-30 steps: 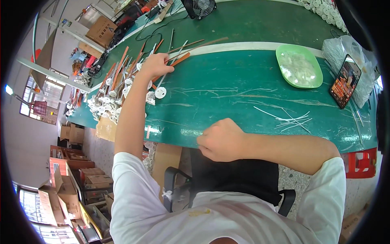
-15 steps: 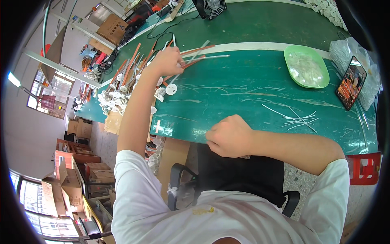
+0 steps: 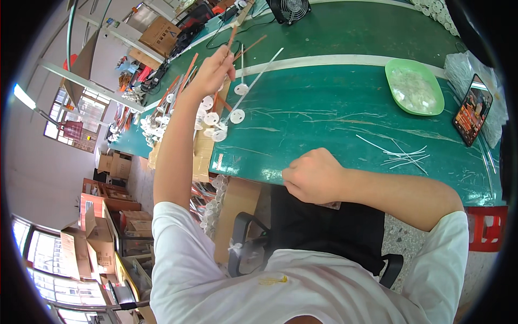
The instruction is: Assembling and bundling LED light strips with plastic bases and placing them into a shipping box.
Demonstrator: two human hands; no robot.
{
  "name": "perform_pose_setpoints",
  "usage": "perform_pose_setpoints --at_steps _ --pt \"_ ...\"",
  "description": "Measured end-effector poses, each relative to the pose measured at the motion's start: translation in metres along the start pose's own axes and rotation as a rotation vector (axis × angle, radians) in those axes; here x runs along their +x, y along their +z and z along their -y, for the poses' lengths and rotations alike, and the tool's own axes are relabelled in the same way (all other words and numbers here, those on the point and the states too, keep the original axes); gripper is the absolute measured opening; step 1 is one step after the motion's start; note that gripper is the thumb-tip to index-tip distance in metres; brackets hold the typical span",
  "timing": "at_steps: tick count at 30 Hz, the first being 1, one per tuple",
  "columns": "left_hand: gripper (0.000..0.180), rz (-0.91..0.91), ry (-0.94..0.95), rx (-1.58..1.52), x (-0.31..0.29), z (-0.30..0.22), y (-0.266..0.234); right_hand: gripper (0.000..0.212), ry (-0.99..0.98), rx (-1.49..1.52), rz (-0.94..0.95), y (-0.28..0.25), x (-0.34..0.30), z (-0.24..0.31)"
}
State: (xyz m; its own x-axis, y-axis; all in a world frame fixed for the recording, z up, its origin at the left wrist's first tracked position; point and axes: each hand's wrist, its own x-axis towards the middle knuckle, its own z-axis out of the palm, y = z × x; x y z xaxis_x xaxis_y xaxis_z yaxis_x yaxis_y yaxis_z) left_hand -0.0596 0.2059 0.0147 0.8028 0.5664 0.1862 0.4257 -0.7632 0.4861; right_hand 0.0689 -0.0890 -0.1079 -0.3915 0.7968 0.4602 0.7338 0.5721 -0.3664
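My left hand (image 3: 211,69) is raised above the far left of the green table (image 3: 334,102) and grips a bunch of thin rods (image 3: 236,51), some orange, some white, each ending in a small white disc (image 3: 237,115). The rods fan out toward the back of the table and their discs hang near the table surface. My right hand (image 3: 314,175) rests closed at the table's near edge; whether anything is in it cannot be seen. A few loose white sticks (image 3: 402,155) lie to its right.
A green plate (image 3: 414,87) with clear bits sits at the right, a phone (image 3: 472,109) beside it. More rods with discs are piled at the table's left end (image 3: 156,116). A small black fan (image 3: 288,9) stands at the back. Cardboard boxes (image 3: 97,227) stand on the floor left.
My left hand has lifted the bunch of rods up off the table and toward the back; the right hand stays at the near edge.
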Motion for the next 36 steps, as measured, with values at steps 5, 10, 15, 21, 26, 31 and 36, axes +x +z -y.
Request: perform_pose_setpoints --at_steps 5,10,15,21,26,31,36 --pt "0.031 -0.142 0.002 -0.277 0.005 -0.009 -0.013 0.018 -0.006 -0.017 0.005 0.001 0.001 0.002" --pt "0.028 -0.231 0.045 -0.565 0.001 -0.041 -0.021 0.017 0.007 -0.021 0.017 0.000 -0.001 0.002" --pt "0.019 -0.188 0.184 -0.947 -0.012 -0.043 -0.037 0.017 0.007 -0.017 0.018 0.004 -0.002 -0.001" --pt "0.024 -0.322 0.041 -0.844 -0.028 0.002 -0.020 0.016 -0.002 -0.012 0.027 0.003 0.000 0.001" --pt "0.036 -0.300 -0.101 -0.814 -0.032 0.034 0.000 0.017 -0.001 -0.017 0.019 0.001 0.000 0.001" --pt "0.038 -0.262 0.003 -1.003 -0.036 0.003 -0.031 0.016 0.000 -0.024 0.014 0.001 -0.002 0.000" --pt "0.039 -0.266 0.098 -1.226 -0.038 -0.006 -0.039 0.016 -0.008 -0.017 -0.003 0.002 -0.001 0.000"
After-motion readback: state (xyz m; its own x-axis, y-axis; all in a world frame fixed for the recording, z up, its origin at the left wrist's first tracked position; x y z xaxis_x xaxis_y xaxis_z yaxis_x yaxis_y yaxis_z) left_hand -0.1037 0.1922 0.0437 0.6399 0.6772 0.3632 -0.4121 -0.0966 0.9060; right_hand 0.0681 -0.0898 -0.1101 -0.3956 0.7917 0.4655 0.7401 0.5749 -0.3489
